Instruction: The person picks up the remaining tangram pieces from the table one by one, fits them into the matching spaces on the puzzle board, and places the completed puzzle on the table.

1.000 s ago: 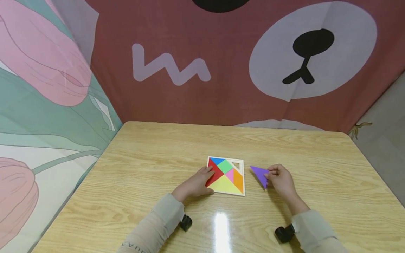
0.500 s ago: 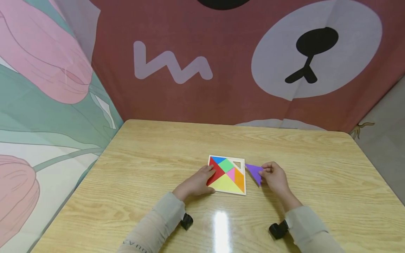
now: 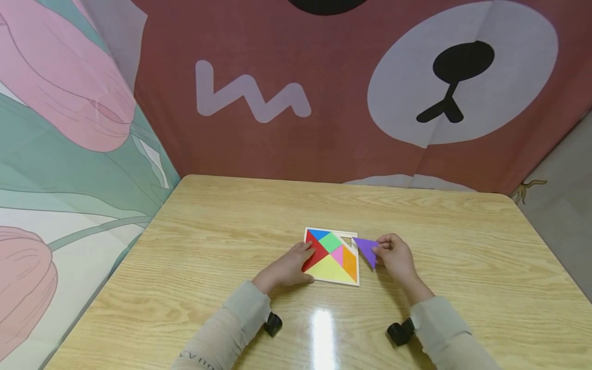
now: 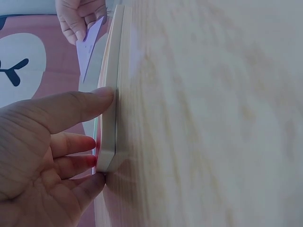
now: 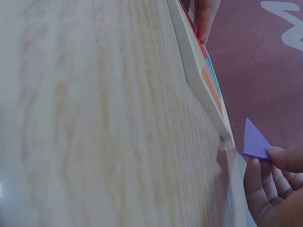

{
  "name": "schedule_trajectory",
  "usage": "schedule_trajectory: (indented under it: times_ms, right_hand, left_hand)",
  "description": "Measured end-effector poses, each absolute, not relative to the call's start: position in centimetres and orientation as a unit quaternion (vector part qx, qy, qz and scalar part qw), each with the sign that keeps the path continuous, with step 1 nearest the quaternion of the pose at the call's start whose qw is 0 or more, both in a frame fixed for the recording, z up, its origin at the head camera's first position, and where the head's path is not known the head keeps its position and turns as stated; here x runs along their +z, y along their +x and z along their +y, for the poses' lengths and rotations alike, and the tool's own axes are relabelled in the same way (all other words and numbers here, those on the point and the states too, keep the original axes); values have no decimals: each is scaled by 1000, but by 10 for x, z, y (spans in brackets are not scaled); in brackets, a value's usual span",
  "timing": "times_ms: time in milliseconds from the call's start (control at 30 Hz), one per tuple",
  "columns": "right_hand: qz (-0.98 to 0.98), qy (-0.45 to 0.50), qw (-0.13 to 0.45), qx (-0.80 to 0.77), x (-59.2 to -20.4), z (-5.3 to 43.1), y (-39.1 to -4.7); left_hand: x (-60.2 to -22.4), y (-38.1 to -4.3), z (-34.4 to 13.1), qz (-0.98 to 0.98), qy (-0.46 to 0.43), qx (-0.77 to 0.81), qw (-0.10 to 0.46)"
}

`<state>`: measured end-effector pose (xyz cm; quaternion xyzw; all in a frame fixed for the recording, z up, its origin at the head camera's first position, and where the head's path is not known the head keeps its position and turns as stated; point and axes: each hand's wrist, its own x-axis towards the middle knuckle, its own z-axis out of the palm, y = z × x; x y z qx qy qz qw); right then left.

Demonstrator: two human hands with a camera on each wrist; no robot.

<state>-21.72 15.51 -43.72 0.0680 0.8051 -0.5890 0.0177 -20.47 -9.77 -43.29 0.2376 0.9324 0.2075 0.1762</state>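
A tangram board (image 3: 333,281) with a pale frame lies on the table, filled with red, blue, green, pink, orange and yellow pieces. My left hand (image 3: 291,264) rests on its left side. The thumb touches the near edge (image 4: 110,120), and other fingers press on the red piece (image 3: 315,252). Between thumb and fingers, my right hand (image 3: 395,256) pinches a purple triangle (image 3: 367,250). One tip of the triangle overlaps the board's right edge in the head view. Beside that tip, a triangular gap (image 3: 346,241) shows in the board's upper right corner.
The wooden table (image 3: 231,210) extends around the board on every side. Behind it hangs a red-brown cloth (image 3: 337,144) with a printed bear face. Black wrist cameras (image 3: 400,333) sit under both sleeves.
My right hand has moved left with the purple triangle, from beside the board to its right edge. My left hand has stayed on the board.
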Motion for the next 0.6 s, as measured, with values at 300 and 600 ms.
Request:
schedule_trajectory:
  times_ms: [300, 600]
  right_hand:
    - [798, 54, 6, -600, -439, 150, -219]
    - [792, 57, 3, -607, -443, 144, -223]
  left_hand:
    - [-433, -204, -98, 932, 244, 210, 167]
    - [-435, -204, -98, 932, 247, 209, 165]
